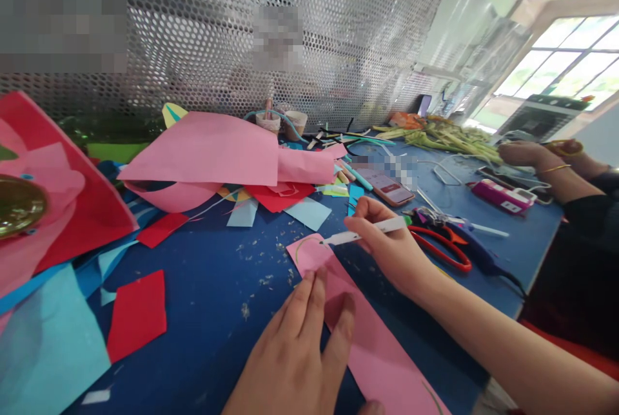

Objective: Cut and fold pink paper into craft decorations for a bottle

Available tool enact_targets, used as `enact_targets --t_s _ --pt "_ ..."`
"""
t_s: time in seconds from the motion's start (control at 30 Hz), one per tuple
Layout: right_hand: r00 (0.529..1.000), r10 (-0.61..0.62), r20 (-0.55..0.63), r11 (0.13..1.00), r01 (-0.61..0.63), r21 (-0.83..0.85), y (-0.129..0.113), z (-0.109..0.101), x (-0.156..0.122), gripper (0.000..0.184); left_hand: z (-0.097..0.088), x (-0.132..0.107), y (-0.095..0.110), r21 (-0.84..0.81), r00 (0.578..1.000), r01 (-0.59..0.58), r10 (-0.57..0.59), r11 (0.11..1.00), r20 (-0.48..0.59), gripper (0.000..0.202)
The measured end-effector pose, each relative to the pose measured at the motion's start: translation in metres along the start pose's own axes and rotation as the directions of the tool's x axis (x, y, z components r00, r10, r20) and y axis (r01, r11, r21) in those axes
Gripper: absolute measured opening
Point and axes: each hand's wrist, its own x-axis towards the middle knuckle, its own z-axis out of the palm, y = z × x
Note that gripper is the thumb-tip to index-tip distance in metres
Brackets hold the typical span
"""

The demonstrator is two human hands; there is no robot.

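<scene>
Pressing flat with spread fingers, the left hand (300, 350) is pinning the pink paper strip (358, 325) to the blue table (203, 286), open palm down, gripping nothing. The right hand (387, 241) is pinching a white pen (362, 232) closed between thumb and fingers, its tip touching the strip's far end where a curved line is showing. Keeping the pinning fingers near the tip likely steadies the stroke. Red-handled scissors (442, 247) are lying just beside the right hand.
</scene>
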Motion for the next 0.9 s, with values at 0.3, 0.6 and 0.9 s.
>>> enact_targets --t_s 0.3,0.6,0.9 --pt "0.967 -0.060 0.248 0.995 0.077 -0.059 -0.004 0.013 -0.006 0.027 0.005 -0.005 0.001 -0.129 0.998 0.050 -0.044 0.990 0.046 0.064" --pt "0.967 -0.018 0.255 0.999 0.028 -0.034 -0.002 0.015 -0.005 0.029 0.003 -0.004 0.003 -0.078 0.998 0.034 -0.030 0.996 0.050 0.064" --pt "0.954 -0.191 -0.232 0.982 0.185 -0.045 -0.024 -0.031 -0.001 0.029 0.004 -0.004 -0.004 0.068 0.999 -0.052 0.051 0.996 0.012 0.055"
